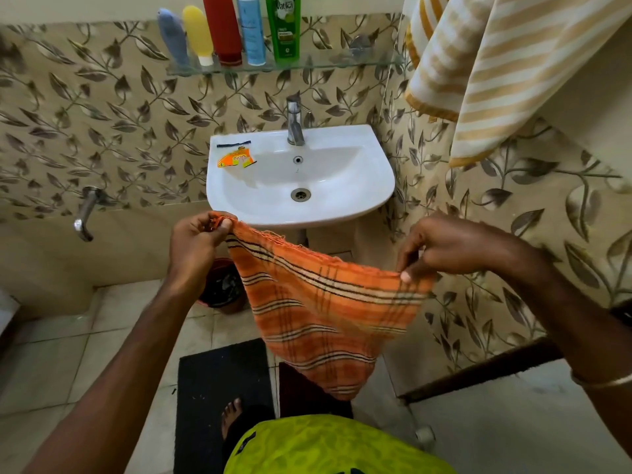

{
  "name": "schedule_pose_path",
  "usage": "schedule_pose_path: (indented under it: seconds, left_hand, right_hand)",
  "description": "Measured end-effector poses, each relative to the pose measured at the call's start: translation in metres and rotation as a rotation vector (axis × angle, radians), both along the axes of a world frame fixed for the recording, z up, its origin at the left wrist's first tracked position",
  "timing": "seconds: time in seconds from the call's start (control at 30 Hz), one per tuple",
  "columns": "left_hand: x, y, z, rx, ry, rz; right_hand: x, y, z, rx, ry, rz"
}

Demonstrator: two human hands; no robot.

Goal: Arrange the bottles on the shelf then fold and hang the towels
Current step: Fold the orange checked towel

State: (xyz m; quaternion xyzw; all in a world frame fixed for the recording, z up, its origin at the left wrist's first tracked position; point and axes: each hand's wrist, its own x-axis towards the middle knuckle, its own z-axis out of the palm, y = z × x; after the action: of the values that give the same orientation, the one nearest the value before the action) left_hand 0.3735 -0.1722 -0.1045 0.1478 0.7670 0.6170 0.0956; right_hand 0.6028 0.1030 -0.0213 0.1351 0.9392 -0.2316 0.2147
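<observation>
An orange checked towel (321, 309) hangs spread in front of the sink, sagging to a point near the floor mat. My left hand (198, 241) pinches its upper left corner. My right hand (441, 248) pinches its upper right corner between thumb and fingers. Several bottles stand in a row on the glass shelf (342, 65): a blue-grey tube (172, 37), a yellow tube (198, 34), a red bottle (222, 29), a light blue bottle (251, 30) and a green bottle (284, 27). A yellow-and-white striped towel (485, 66) hangs at the upper right.
A white sink (379, 186) with a tap (294, 123) is mounted below the shelf; orange sachets (236, 160) lie on its left rim. A wall tap (85, 213) sticks out at left. A dark bucket (222, 289) and a black mat (219, 388) are on the floor.
</observation>
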Motion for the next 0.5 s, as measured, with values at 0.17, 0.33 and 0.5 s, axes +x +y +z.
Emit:
schedule_pose_path:
  seconds: [0.17, 0.33, 0.5]
  left_hand:
    - [0.0, 0.003, -0.001, -0.009, 0.013, -0.004]
    - [-0.002, 0.004, 0.001, -0.009, 0.021, -0.007]
    - [-0.002, 0.004, 0.0, 0.001, 0.039, 0.026]
  right_hand:
    - [-0.002, 0.001, 0.008, -0.056, -0.062, 0.017]
    - [-0.007, -0.004, 0.003, 0.418, 0.155, -0.053]
    - [-0.009, -0.004, -0.007, 0.446, 0.229, -0.08]
